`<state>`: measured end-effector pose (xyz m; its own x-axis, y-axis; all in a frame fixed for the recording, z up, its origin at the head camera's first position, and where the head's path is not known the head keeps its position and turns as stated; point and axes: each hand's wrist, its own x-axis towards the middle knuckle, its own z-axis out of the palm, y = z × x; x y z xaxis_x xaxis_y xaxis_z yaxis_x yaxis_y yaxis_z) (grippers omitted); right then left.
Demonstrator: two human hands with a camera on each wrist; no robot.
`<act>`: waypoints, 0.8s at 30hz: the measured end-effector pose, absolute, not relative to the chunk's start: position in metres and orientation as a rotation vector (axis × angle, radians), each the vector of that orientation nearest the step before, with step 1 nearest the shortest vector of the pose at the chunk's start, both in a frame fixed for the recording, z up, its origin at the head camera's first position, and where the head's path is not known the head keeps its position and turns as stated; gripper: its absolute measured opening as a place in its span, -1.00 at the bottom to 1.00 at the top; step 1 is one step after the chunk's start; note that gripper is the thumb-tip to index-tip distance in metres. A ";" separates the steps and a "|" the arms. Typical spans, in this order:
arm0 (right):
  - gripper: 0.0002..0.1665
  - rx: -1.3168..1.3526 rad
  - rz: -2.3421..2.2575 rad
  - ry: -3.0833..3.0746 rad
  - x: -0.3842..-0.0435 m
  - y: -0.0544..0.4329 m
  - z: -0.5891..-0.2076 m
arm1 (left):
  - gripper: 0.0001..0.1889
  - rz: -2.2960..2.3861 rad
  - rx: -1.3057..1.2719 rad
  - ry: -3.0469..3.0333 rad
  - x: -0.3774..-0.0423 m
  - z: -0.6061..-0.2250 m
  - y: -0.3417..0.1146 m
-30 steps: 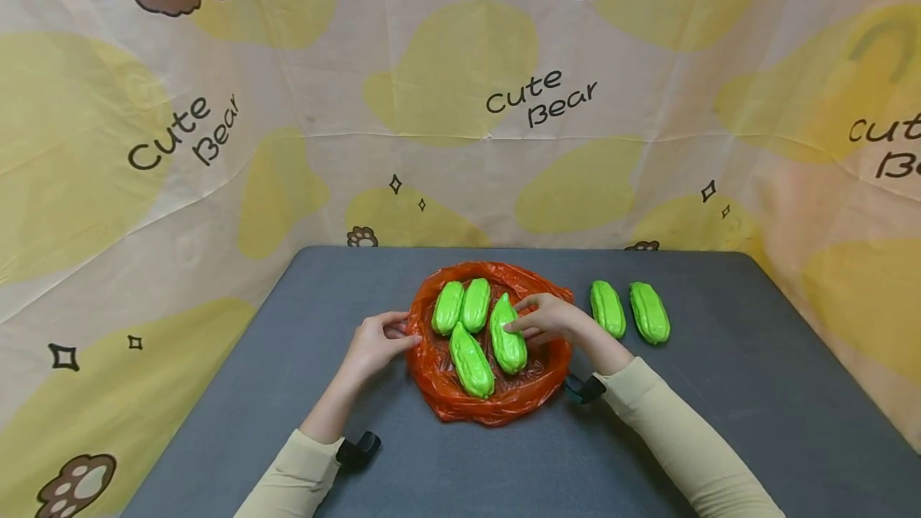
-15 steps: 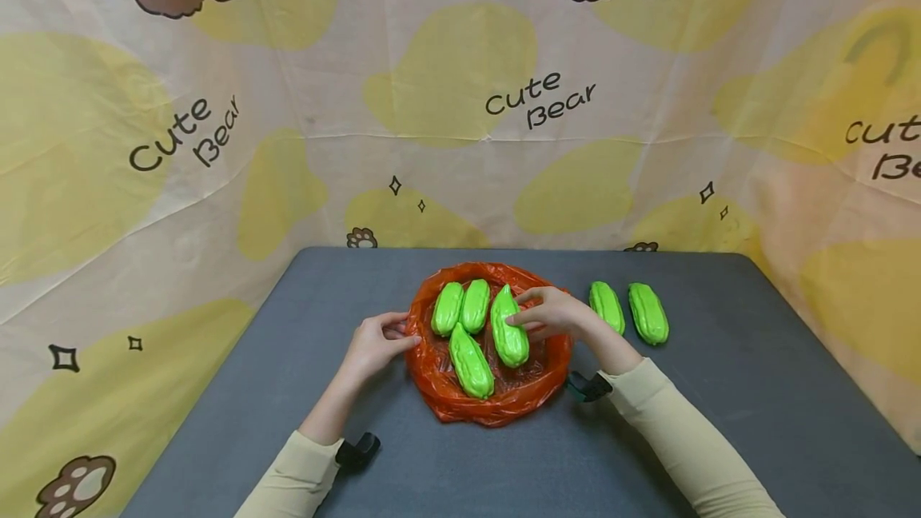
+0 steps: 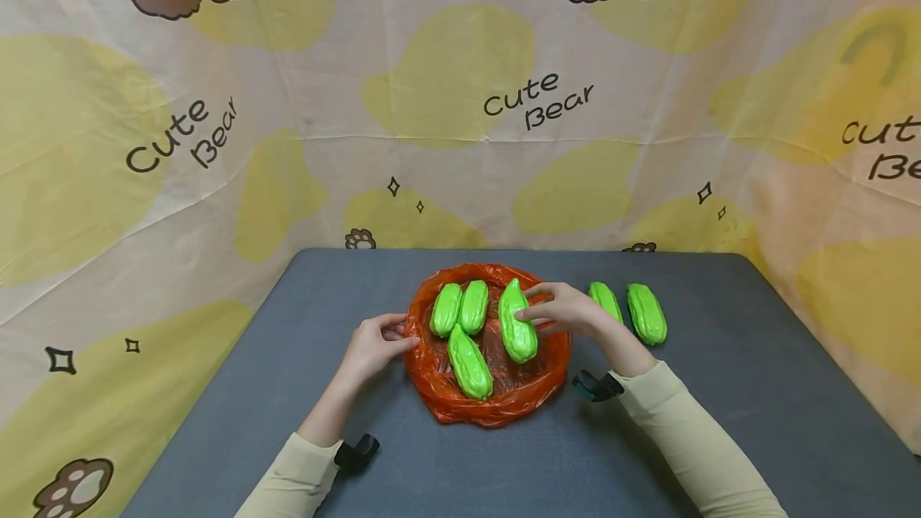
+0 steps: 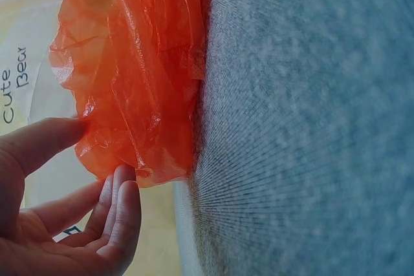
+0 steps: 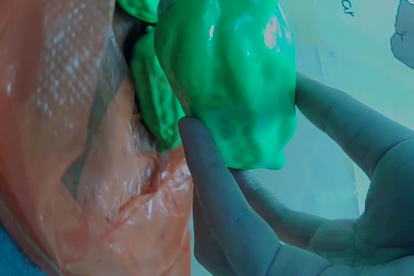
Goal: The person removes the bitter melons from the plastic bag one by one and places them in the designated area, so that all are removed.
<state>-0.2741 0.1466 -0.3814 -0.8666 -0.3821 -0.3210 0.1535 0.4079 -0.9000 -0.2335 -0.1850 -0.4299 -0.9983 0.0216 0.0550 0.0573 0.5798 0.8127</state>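
Note:
A red plastic bag (image 3: pixel 432 394) stands open on the table with its rim rolled down. My left hand (image 3: pixel 376 348) holds the bag's left side, thumb at the rim and bent fingers against the outer wall (image 4: pixel 139 88). My right hand (image 3: pixel 568 310) grips a glossy green bitter melon (image 3: pixel 520 338) between thumb and fingers, over the right part of the bag. Up close, the held bitter melon (image 5: pixel 226 63) is lobed, with a short stem nub. Inside the bag are three more bitter melons, two side by side (image 3: pixel 446 310) at the back and one (image 3: pixel 471 366) nearer the front.
To the right of the bag, two more bitter melons lie on the grey table (image 3: pixel 719 390): one (image 3: pixel 647 314) in full view, the other (image 3: pixel 606 300) partly behind the right hand's wrist. A printed cloth (image 3: pixel 446 78) hangs behind the table's far edge.
My right hand has lifted the bitter melon and moved it slightly back and to the right within the bag's outline. The left hand and the bag have stayed in place.

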 end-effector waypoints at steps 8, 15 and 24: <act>-0.20 -0.188 -1.476 2.209 -0.272 0.157 -0.376 | -0.50 -1.420 -0.072 -2.759 -0.234 -0.430 -0.185; -0.18 -0.186 -1.497 2.194 -0.271 0.168 -0.371 | -0.49 -1.419 -0.062 -2.759 -0.234 -0.431 -0.185; -0.16 -0.189 -1.509 2.223 -0.271 0.186 -0.370 | -0.48 -1.429 -0.062 -2.761 -0.236 -0.433 -0.185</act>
<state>-0.2714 0.1857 -0.3696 -0.8920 -0.3529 -0.2824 0.1322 0.3937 -0.9097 -0.2360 -0.1851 -0.4328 -0.9987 0.0205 0.0468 0.0500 0.5770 0.8152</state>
